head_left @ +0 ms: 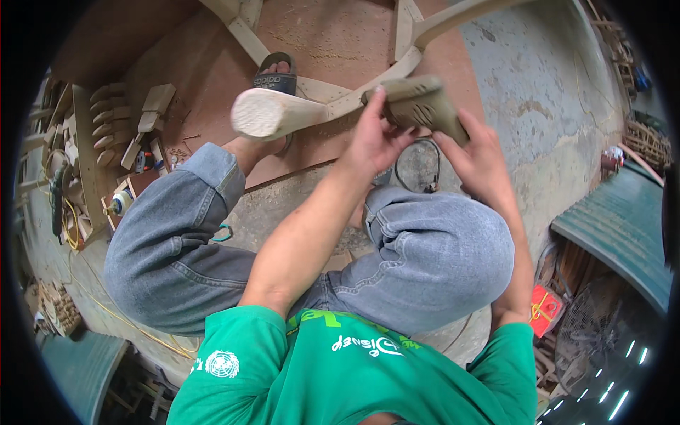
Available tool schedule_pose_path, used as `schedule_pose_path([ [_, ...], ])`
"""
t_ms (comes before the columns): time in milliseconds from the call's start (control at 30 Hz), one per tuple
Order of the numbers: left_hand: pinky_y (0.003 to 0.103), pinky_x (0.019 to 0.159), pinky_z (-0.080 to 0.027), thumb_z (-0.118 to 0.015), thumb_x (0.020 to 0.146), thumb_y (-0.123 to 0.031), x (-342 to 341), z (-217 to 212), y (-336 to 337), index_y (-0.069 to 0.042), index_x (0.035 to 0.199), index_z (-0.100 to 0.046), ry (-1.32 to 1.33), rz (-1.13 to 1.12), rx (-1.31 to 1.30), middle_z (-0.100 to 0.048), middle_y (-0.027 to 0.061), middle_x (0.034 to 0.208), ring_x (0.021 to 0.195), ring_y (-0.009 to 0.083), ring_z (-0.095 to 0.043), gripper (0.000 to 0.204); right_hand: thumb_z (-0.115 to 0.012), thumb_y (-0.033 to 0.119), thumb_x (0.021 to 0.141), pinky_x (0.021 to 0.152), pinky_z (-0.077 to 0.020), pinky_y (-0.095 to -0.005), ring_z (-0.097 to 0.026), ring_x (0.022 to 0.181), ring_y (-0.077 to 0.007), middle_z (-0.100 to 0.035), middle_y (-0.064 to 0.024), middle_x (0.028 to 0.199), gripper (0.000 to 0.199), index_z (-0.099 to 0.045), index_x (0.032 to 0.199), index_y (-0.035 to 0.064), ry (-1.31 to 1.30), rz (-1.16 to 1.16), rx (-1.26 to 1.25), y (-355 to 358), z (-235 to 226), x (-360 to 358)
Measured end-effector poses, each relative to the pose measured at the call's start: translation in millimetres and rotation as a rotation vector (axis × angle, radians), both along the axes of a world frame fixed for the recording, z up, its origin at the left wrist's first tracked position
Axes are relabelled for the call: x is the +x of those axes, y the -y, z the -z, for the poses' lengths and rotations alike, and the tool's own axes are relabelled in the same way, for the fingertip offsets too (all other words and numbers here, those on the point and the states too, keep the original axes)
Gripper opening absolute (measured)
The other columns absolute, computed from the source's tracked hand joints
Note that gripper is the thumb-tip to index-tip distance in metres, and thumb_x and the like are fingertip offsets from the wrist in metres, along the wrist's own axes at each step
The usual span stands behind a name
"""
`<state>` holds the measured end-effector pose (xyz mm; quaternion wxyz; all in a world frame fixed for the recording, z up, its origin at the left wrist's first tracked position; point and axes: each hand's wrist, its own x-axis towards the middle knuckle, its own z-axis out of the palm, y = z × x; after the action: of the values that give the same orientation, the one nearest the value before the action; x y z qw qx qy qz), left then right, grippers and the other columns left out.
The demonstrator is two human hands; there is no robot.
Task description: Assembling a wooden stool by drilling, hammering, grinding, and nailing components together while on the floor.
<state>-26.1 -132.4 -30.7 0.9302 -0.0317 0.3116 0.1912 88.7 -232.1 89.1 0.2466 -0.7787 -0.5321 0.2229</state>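
Tool (418, 110), olive and boxy with dark slots in its side, sits right of centre in the upper part of the frame, tilted so that its right end drops lower. Both hands grip it: the left hand (370, 142) has its digits bent about the left end, one of them reaching up along the body, and the right hand (485, 159) holds the lower right end. A dark cord (398, 170) loops just below, between the hands.

Behind the tool, a pale wooden frame (345, 104) curves across the top of the frame. Its thick leg (258, 115) points down and left, with a rough, whitish end facing the camera. A foot in a dark sandal (276, 79) stands just behind that leg, on a brown board (312, 42) sprinkled with dust.

The knees, in grey-blue jeans (439, 262), spread across the middle, and a green shirt (439, 375) fills the bottom centre. At left lie shaped wood pieces (106, 124), a bottle (120, 203) and a yellow cable (73, 227). At right are a teal sheet (616, 219) and, below it, a red box (547, 312).
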Motion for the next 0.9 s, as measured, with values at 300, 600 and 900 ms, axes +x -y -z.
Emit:
schedule_pose_path([
  [300, 0.047, 0.089, -0.052, -0.06, 0.094, -0.043, 6.4, 9.0, 19.7, -0.012, 0.124, -0.051, -0.15, 0.148, 0.173, -0.062, 0.0065, 0.117, 0.1, 0.0239, -0.064, 0.044, -0.068, 0.012, 0.087, 0.057, -0.0454, -0.0296, -0.056, 0.064, -0.0099, -0.062, -0.0059, 0.072, 0.02, -0.058, 0.093, -0.0034, -0.319, 0.452, 0.071, 63.4, 48.0, -19.7],
  [600, 0.049, 0.09, -0.048, -0.063, 0.092, -0.044, 7.8, 9.2, 23.4, -0.011, 0.127, -0.046, -0.153, 0.118, 0.199, -0.062, 0.0084, 0.116, 0.104, 0.0254, -0.062, 0.051, -0.068, 0.012, 0.088, 0.055, -0.0439, -0.0269, -0.054, 0.063, -0.0085, -0.061, -0.0036, 0.071, 0.019, -0.058, 0.093, -0.0027, -0.387, 0.519, 0.116, 65.9, 54.3, -21.6],
  [900, 0.046, 0.089, -0.051, -0.062, 0.091, -0.044, 7.7, 14.5, 18.1, -0.01, 0.127, -0.047, -0.142, 0.153, 0.202, -0.063, 0.0087, 0.115, 0.1, 0.0243, -0.064, 0.051, -0.069, 0.012, 0.087, 0.053, -0.042, -0.0273, -0.052, 0.062, -0.0085, -0.06, -0.0036, 0.069, 0.019, -0.056, 0.089, -0.002, -0.355, 0.499, 0.153, 66.9, 63.1, -18.5],
])
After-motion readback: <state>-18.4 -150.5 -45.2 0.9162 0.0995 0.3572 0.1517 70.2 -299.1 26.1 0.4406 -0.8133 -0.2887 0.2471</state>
